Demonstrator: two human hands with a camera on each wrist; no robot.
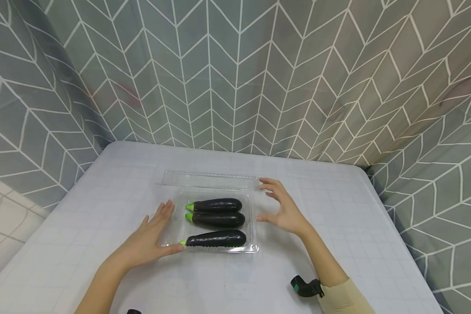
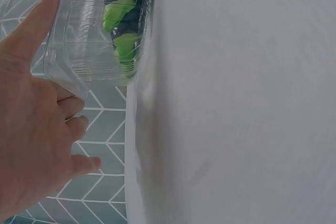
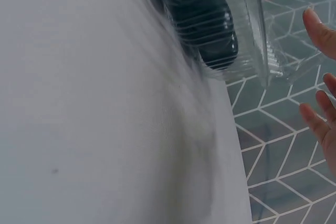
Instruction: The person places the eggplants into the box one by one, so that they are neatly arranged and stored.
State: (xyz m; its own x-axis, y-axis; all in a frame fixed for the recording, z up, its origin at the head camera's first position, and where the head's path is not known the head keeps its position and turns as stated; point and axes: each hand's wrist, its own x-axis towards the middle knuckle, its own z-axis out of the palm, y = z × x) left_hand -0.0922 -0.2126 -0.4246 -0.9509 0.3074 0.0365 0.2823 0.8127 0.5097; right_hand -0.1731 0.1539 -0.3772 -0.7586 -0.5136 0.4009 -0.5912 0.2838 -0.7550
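A clear plastic clamshell container lies on the table with its lid folded back on the far side. Inside are three dark eggplants: a far one, a middle one and a near one, green stems to the left. My left hand spreads along the container's left side, its thumb at the near-left corner; the left wrist view has the hand right at the clear wall. My right hand hovers off the right side, loosely curved and holding nothing, fingertips by the lid's right end.
The white-covered table extends around the container. A patterned grey curtain hangs behind and at both sides. On my right wrist sits a black camera, above a beige sleeve.
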